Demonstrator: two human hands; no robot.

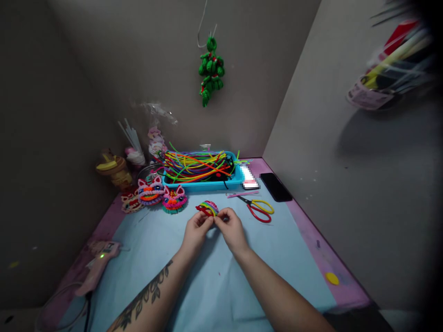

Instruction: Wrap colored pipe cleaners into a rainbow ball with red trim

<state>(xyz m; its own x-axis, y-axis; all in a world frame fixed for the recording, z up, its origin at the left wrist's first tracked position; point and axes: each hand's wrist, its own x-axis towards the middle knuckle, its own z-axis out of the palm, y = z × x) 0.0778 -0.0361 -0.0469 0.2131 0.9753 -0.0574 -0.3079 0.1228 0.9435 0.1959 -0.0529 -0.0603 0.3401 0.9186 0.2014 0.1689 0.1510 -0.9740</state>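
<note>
Over the middle of the blue-covered table (155, 258), my left hand (198, 226) and my right hand (231, 227) meet with fingertips pinched together. Between them they hold a small rainbow-striped pipe cleaner piece (208, 208), with red, yellow, green and purple bands and a red end pointing left. Both hands are closed on its near edge, and the fingers hide part of it. To the right of my right hand lie scissors (258, 208) with one yellow and one red handle, blades toward the tray. A pale pink pipe cleaner (244, 194) lies just beyond the scissors.
Behind my hands stands a blue tray (204, 186) heaped with colourful pipe cleaners (194, 163). Fuzzy animal-face crafts (175, 199) sit at left, a pink glue gun (100, 265) nearer. A black phone (276, 186) and yellow disc (332, 278) lie right. A green craft (211, 69) hangs behind.
</note>
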